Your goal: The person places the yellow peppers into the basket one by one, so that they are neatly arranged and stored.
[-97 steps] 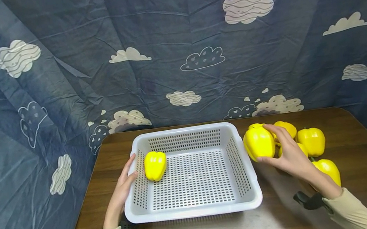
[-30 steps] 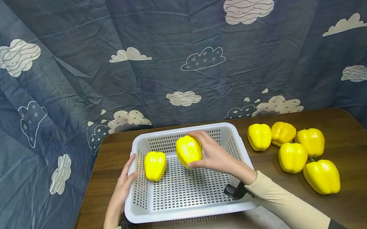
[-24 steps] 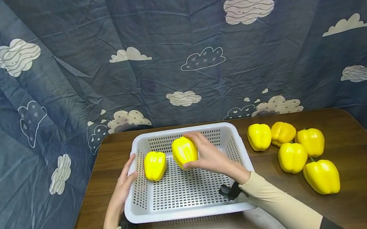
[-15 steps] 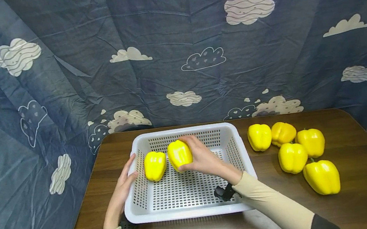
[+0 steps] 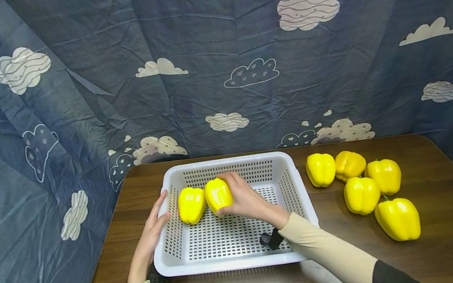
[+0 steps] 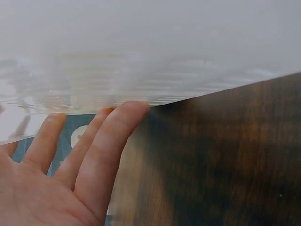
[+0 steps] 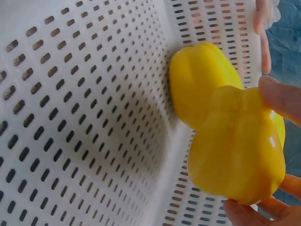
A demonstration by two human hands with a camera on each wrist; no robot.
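Note:
A yellow bell pepper (image 5: 218, 195) is held in my right hand (image 5: 243, 199), thumb and fingers gripping its sides inside the white perforated plastic basket (image 5: 243, 261). Just left of it, a second yellow bell pepper (image 5: 192, 205) lies near the basket's left wall. In the right wrist view the held bell pepper (image 7: 237, 146) overlaps the other bell pepper (image 7: 195, 80). My left hand (image 5: 150, 232) touches the basket's left rim. From the left wrist view, its fairly straight fingers (image 6: 101, 160) reach the outer wall.
Several more yellow bell peppers (image 5: 361, 195) lie grouped on the wooden table (image 5: 448, 207), right of the basket. A dark blue curtain (image 5: 202, 91) with cloud prints hangs behind the table and along the left.
My right hand has carried a bell pepper from the right-hand group leftward over the basket, then down beside the other one. My left hand stays at the rim.

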